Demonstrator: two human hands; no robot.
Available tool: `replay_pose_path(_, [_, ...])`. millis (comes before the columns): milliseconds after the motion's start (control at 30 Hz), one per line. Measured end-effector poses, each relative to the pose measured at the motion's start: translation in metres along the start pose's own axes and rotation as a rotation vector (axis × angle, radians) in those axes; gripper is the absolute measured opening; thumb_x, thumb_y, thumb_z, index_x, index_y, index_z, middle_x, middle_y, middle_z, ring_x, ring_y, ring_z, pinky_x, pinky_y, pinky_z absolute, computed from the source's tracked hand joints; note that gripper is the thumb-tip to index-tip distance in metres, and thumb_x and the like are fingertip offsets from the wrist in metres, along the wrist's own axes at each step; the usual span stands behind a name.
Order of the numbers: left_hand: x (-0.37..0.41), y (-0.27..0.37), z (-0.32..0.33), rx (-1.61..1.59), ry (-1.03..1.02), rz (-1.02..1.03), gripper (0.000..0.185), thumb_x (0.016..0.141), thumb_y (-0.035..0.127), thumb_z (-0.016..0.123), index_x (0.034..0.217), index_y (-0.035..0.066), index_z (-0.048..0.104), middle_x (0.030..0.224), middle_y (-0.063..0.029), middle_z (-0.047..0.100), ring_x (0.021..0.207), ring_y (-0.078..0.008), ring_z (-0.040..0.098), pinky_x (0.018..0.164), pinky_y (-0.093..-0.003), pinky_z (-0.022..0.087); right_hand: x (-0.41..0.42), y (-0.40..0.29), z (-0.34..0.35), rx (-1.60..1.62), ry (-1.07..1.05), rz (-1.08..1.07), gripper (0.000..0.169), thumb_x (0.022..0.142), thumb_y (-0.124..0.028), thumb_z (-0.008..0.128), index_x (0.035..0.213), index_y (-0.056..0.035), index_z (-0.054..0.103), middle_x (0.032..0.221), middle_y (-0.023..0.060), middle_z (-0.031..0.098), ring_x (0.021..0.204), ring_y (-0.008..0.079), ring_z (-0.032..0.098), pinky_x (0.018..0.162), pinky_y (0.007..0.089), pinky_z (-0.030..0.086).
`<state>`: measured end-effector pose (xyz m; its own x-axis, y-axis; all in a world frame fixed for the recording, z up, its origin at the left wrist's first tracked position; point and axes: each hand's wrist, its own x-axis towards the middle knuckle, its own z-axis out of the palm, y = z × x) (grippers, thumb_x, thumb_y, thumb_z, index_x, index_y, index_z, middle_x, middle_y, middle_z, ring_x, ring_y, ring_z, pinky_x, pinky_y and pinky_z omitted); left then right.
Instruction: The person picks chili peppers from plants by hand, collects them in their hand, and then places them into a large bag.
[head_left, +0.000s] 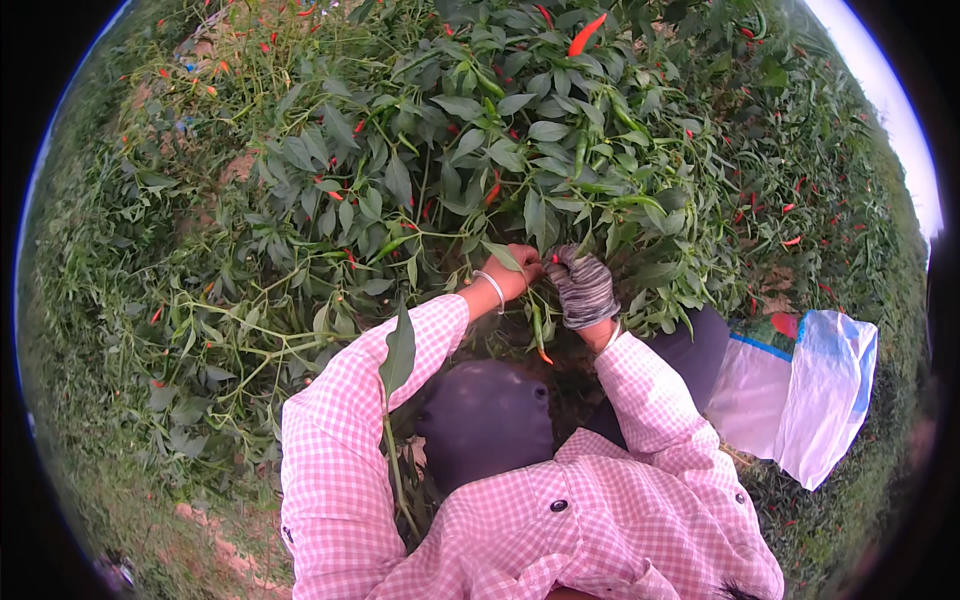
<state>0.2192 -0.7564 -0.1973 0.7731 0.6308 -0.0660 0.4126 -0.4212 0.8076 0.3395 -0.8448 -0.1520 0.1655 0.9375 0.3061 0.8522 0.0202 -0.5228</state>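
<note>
Low in a chilli plant (480, 150), my two hands meet almost fingertip to fingertip. My left hand (513, 271) is bare, with a pale bangle at the wrist. Its fingers are pinched together among the stems, and a leaf covers part of it, so what it grips is not clear. A grey striped knit glove covers my right hand (582, 289), whose fingers are curled in. A bit of red chilli (555, 259) shows at its thumb and fingertips. Just below and between the hands hangs a green chilli (538, 326) with an orange tip.
A white woven plastic sack (823, 405) with blue print stands at my right, beside my dark-clad knee (686, 352). My other knee (484, 420) is below the hands. A leafy branch (394, 450) crosses my left sleeve. A large red chilli (586, 35) sticks up ahead.
</note>
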Motion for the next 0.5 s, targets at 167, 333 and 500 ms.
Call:
replay_pose_path(167, [0.001, 0.04, -0.034, 0.349, 0.056, 0.118, 0.016, 0.077, 0.014, 0.056, 0.085, 0.001, 0.054, 0.086, -0.0182, 0.057, 0.079, -0.0373, 0.055, 0.067, -0.0426, 0.045, 0.007, -0.002, -0.009, 0.529, 0.074, 0.336, 0.009, 0.082, -0.004, 0.054, 0.09, -0.0011, 0.055, 0.075, 0.0051, 0.059, 0.068, 0.0124, 0.054, 0.064, 0.0268, 0.044])
replay_pose_path(333, [0.028, -0.002, -0.084, -0.093, 0.754, -0.058, 0.014, 0.077, 0.007, 0.056, 0.088, -0.002, 0.054, 0.076, -0.0145, 0.058, 0.068, -0.0247, 0.057, 0.063, -0.0321, 0.044, 0.003, -0.004, -0.019, 0.496, -0.2, 0.137, 0.01, 0.074, 0.004, 0.049, 0.082, 0.0006, 0.053, 0.074, 0.0107, 0.058, 0.069, 0.021, 0.055, 0.066, 0.0298, 0.044])
replay_pose_path(500, [0.042, -0.107, -0.07, -0.138, 0.249, -0.32, 0.03, 0.085, 0.027, 0.055, 0.099, 0.001, 0.054, 0.083, -0.0072, 0.059, 0.076, -0.015, 0.054, 0.072, -0.0301, 0.043, 0.005, -0.06, 0.007, 0.143, -0.653, -0.406, 0.01, 0.067, -0.005, 0.055, 0.077, -0.0044, 0.056, 0.076, 0.0136, 0.057, 0.076, 0.0306, 0.058, 0.065, 0.0366, 0.046])
